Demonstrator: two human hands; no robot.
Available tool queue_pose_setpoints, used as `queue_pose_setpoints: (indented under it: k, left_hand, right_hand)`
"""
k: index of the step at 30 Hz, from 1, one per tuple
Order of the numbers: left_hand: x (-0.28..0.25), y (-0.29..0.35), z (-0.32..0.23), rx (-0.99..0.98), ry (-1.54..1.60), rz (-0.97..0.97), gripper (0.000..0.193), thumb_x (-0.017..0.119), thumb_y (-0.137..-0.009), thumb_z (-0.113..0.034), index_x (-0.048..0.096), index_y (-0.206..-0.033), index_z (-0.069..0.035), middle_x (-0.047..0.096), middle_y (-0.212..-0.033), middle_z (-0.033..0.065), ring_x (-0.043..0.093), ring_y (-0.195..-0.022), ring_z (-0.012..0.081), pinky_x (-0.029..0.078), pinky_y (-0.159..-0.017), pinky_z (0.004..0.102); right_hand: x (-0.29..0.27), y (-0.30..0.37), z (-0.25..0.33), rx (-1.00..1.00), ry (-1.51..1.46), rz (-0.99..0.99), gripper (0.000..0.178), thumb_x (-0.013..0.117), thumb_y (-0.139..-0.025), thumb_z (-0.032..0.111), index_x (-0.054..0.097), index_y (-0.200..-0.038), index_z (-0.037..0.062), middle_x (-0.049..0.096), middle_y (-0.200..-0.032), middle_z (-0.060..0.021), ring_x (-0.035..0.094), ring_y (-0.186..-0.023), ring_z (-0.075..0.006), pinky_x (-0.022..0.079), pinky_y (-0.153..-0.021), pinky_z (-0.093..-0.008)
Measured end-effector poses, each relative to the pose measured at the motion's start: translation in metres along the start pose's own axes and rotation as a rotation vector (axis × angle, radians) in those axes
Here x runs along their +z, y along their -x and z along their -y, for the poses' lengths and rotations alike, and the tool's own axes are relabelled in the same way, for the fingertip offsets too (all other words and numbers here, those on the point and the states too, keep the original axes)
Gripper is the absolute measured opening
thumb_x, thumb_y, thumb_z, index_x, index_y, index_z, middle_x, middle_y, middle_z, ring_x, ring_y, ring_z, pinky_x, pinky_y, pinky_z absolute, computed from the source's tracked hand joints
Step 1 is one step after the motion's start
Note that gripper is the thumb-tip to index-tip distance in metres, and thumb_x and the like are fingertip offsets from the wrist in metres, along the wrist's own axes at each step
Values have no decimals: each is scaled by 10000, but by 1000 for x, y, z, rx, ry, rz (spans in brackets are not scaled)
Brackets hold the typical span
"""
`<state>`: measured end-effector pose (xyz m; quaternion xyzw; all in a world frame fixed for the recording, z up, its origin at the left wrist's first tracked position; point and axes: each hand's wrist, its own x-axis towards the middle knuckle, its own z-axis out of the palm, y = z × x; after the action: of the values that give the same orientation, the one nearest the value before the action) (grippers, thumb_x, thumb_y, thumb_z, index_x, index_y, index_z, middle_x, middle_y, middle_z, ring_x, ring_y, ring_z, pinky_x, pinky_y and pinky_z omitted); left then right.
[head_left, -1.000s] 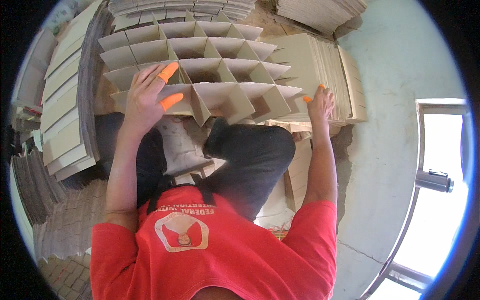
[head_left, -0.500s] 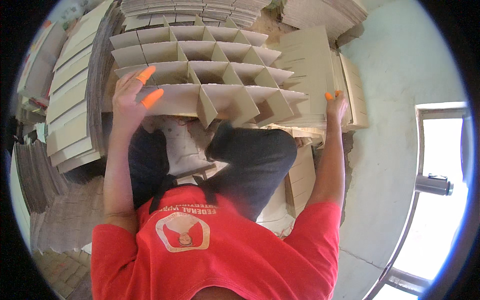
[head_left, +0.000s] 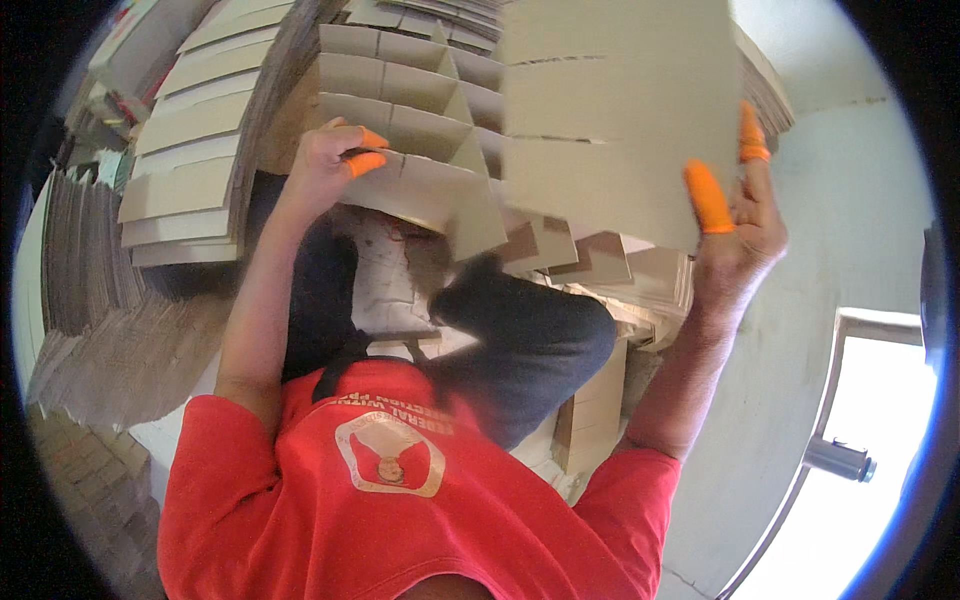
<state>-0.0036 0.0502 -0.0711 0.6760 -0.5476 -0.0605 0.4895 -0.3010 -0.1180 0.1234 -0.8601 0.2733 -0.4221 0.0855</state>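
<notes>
A pale slotted cardboard sheet (head_left: 610, 110) is lifted over the right part of a cardboard divider grid (head_left: 415, 125). My right hand (head_left: 740, 225) grips this sheet near its right edge, the thumb on its face and a finger along the edge. Orange finger covers show on both hands. At the near left corner of the grid, my left hand (head_left: 325, 170) pinches the top of the nearest strip between thumb and forefinger. The grid's interlocked strips stand upright, forming open cells. Its right portion is mostly hidden behind the sheet.
A tall stack of slotted cardboard sheets (head_left: 190, 150) stands on the left, with further bundled cardboard (head_left: 90, 250) beyond it. More sheets (head_left: 655, 280) lie under the raised one. A pale wall (head_left: 800, 260) and a bright window (head_left: 840, 400) are at the right.
My right hand has picked up a slotted sheet from the right-hand stack and brought it up over the grid. The left thumb and forefinger have closed together at the grid's corner.
</notes>
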Motion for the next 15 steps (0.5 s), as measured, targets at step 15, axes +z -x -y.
queue_pose_setpoints:
  k: [15]
  left_hand:
    - [5, 1, 6, 24, 10, -52, 129, 755, -732, -57, 685, -836, -26, 641, -738, 137, 613, -682, 306, 478, -614, 384]
  right_hand:
    - [90, -15, 41, -20, -301, 341, 622, 670, -816, -112, 447, -1394, -55, 482, -1429, -182, 454, -1323, -208, 376, -1110, -344]
